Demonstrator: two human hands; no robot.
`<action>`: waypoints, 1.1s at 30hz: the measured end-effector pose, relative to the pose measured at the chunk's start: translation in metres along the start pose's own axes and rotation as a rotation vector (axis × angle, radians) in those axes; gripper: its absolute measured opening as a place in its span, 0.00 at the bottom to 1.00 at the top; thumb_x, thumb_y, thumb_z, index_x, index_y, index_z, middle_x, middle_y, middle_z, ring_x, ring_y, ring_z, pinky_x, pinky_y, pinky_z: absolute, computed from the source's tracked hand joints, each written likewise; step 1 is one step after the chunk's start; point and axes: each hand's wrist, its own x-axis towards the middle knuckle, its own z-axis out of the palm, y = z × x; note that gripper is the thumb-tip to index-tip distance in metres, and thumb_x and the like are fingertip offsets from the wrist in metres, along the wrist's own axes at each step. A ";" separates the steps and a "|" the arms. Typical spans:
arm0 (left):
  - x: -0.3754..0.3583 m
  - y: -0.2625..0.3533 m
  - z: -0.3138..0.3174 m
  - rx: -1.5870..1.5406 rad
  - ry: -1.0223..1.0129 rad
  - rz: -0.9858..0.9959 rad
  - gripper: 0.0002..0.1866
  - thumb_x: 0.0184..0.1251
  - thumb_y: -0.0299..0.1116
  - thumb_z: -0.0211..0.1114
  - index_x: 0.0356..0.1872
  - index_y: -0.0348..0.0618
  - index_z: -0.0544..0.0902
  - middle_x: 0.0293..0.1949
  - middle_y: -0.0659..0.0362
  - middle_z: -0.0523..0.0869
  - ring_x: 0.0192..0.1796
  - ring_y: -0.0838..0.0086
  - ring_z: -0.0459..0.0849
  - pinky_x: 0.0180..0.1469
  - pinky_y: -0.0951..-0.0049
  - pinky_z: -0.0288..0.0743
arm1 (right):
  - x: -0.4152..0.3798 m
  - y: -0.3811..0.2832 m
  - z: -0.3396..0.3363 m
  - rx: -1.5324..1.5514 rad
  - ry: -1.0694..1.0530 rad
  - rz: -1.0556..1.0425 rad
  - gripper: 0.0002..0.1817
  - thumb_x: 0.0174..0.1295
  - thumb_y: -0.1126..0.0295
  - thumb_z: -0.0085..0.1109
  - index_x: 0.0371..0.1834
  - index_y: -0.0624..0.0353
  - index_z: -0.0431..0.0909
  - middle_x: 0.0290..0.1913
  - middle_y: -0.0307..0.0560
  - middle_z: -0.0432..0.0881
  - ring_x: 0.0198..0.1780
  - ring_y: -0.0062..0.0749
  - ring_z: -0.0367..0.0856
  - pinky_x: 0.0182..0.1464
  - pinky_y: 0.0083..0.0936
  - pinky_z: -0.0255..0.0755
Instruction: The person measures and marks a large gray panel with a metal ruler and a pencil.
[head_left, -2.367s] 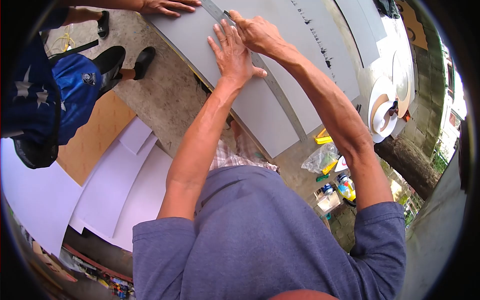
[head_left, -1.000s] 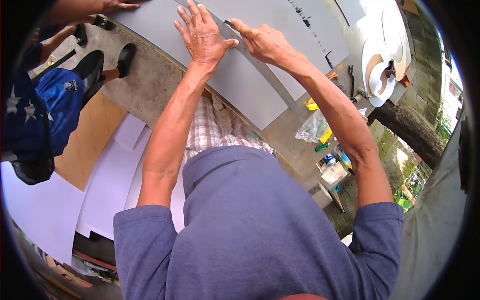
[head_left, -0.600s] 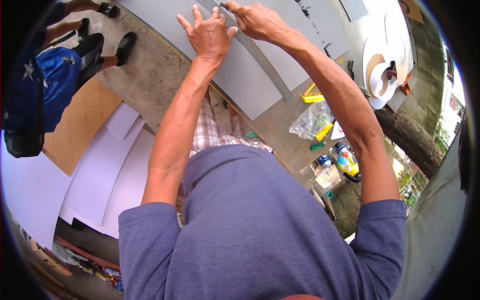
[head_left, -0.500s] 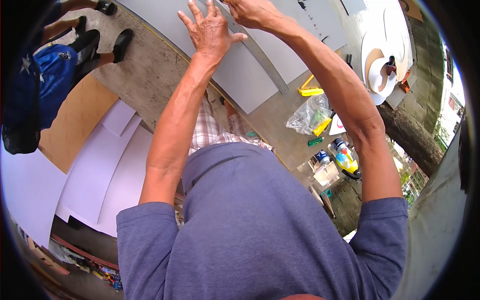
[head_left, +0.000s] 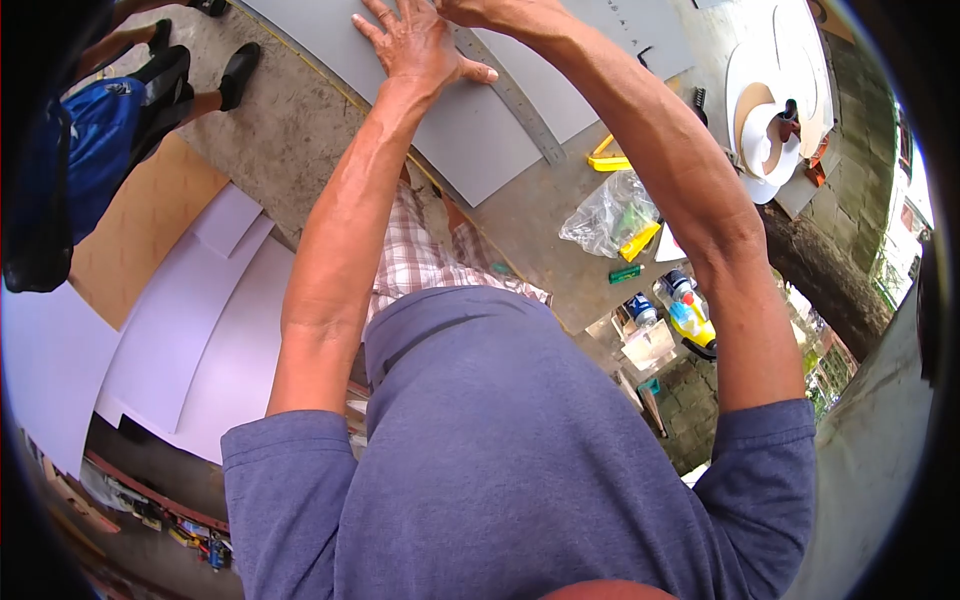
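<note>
A large grey sheet [head_left: 480, 150] lies on a concrete table [head_left: 540, 240]. A long metal ruler [head_left: 520, 105] runs diagonally across the sheet. My left hand [head_left: 415, 45] presses flat on the sheet with its fingers spread and its thumb against the ruler. My right hand [head_left: 490, 10] reaches along the ruler's far side at the top edge of the view. Its fingers are cut off, so anything in them is hidden.
On the table to the right lie a yellow tool [head_left: 607, 160], a plastic bag [head_left: 605, 215], small bottles [head_left: 685, 310] and white cut-out shapes [head_left: 770, 110]. Another person in blue [head_left: 100, 150] stands at the left. White sheets [head_left: 190, 320] and a brown board [head_left: 130, 240] lie on the floor.
Both hands have slid farther up along the ruler. My right hand, whose fingertips held a small dark tool on the ruler earlier, is now partly out of view.
</note>
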 end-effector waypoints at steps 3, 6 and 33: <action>0.000 -0.004 0.003 -0.051 0.052 0.030 0.90 0.23 0.65 0.88 0.84 0.40 0.35 0.85 0.41 0.36 0.85 0.37 0.31 0.82 0.31 0.30 | -0.005 -0.003 0.006 -0.051 0.009 -0.004 0.23 0.68 0.69 0.54 0.63 0.71 0.77 0.48 0.73 0.86 0.47 0.63 0.87 0.46 0.50 0.81; 0.001 -0.005 0.001 -0.107 0.071 0.024 0.90 0.22 0.62 0.90 0.84 0.41 0.35 0.85 0.40 0.37 0.85 0.36 0.32 0.81 0.31 0.31 | -0.013 0.009 0.019 0.124 0.099 -0.064 0.26 0.68 0.67 0.54 0.66 0.73 0.74 0.49 0.74 0.85 0.48 0.64 0.87 0.48 0.49 0.80; -0.001 0.012 -0.004 0.019 -0.031 -0.095 0.89 0.21 0.66 0.89 0.80 0.21 0.43 0.85 0.38 0.36 0.85 0.40 0.35 0.84 0.42 0.35 | -0.193 0.001 0.012 -0.041 -0.120 0.214 0.33 0.65 0.74 0.56 0.76 0.59 0.67 0.29 0.57 0.86 0.30 0.54 0.86 0.30 0.49 0.77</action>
